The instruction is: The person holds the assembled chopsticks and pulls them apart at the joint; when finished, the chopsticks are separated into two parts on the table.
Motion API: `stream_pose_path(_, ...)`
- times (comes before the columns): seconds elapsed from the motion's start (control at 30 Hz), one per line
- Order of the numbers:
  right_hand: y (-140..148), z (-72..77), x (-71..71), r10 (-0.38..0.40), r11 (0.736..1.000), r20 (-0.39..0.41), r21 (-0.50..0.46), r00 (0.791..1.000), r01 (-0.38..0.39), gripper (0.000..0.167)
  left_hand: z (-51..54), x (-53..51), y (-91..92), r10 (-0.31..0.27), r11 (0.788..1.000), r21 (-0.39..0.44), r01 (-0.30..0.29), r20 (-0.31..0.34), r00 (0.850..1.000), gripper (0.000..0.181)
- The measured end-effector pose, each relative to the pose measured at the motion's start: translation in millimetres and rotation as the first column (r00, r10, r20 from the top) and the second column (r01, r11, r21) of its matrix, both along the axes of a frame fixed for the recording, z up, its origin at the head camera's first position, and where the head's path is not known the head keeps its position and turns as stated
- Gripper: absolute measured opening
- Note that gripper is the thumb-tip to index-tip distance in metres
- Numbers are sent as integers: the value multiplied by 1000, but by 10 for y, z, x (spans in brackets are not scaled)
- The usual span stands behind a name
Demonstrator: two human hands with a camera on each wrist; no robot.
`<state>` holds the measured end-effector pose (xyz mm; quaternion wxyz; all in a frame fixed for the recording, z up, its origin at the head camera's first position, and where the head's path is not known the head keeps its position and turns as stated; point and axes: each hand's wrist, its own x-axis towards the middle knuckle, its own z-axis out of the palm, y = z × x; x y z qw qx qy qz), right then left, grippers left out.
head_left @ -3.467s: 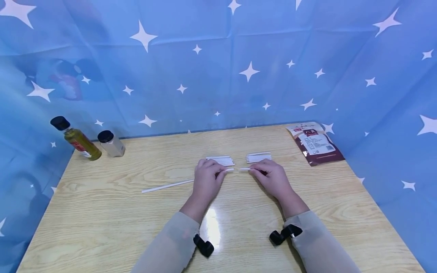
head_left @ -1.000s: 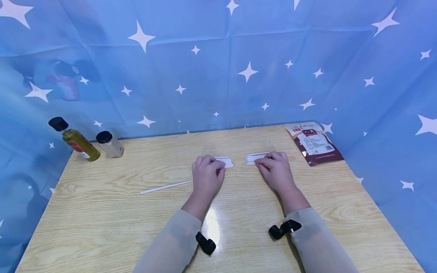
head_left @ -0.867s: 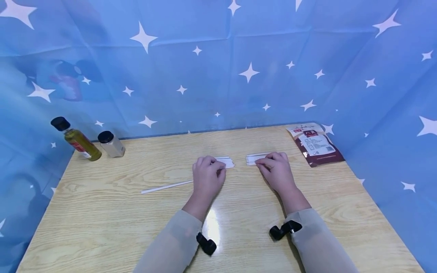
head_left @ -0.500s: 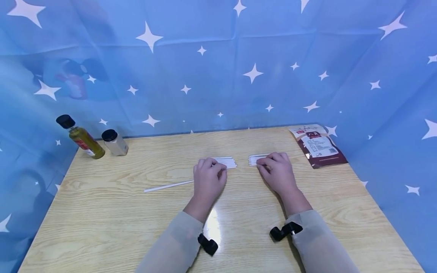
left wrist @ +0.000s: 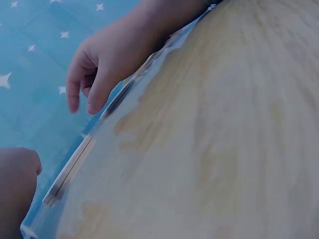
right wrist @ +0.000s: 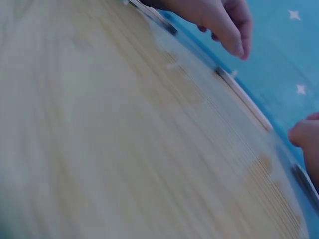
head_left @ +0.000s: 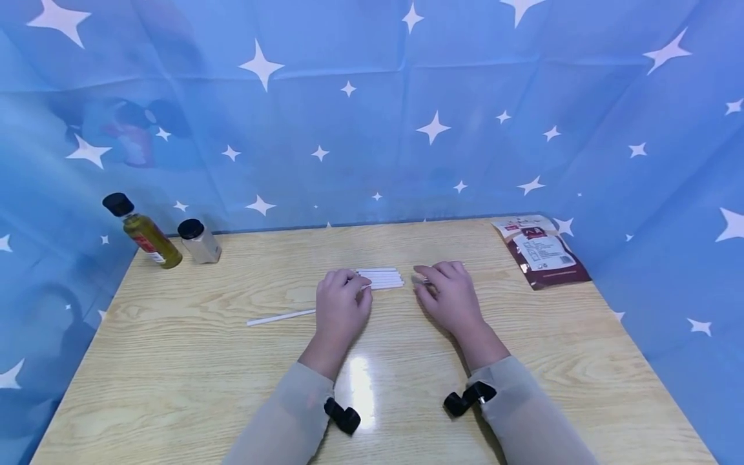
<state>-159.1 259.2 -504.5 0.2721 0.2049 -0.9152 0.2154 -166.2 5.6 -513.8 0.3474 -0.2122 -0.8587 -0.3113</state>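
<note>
Several short white sticks lie side by side in a row on the wooden table. My left hand is over their left end; its fingers are loosely bent, with nothing visible between them. Under that hand passes one longer white stick, whose right end is hidden. A second row of short sticks is almost wholly covered by my right hand. The right thumb and index finger stand apart near that row's left ends. In the left wrist view the right hand hangs with its fingertips parted, apparently holding nothing.
A bottle of yellow-green liquid and a black-lidded jar stand at the back left. A maroon and white packet lies at the back right. A blue starred cloth hangs behind the table.
Earlier both hands squared a short stick into each row. Now both have shifted left: the left hand uncovers more of its row, and the right fingers have spread over the right row's left ends.
</note>
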Motion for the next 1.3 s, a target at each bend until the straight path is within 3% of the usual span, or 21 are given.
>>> stream_pose_path(0.13, -188, -29, -32, 28, 1000, -10, -9, 1000, -29, 40, -17, -15, -146, 7, 1000, -1, -7, 8, 1000, 9)
stream_pose_path(0.33, -487, -49, -54, 115, 993, -21, 13, 993, -115, 39, -33, 23, -355, -5, 999, -40, 7, 50, 999, 35)
stream_pose_path(0.43, -629, -35, -54, 148, 989, 5, 22, 989, -148, 41, -34, 58, -447, -7, 998, -61, 12, 80, 997, 38)
stream_pose_path(0.77, -1037, -34, -29, 207, 977, 72, 46, 976, -210, 29, -42, 188, -772, 20, 997, -71, -14, 84, 996, 25)
stream_pose_path(0.97, -1272, -29, -20, 198, 978, 54, 60, 979, -201, 13, -17, 250, -1015, 66, 996, -71, -57, 131, 989, 20)
stream_pose_path(1.3, -1566, -44, -4, 188, 974, 88, 113, 978, -198, 8, -34, 353, -1477, 109, 992, -81, -97, 163, 981, 16)
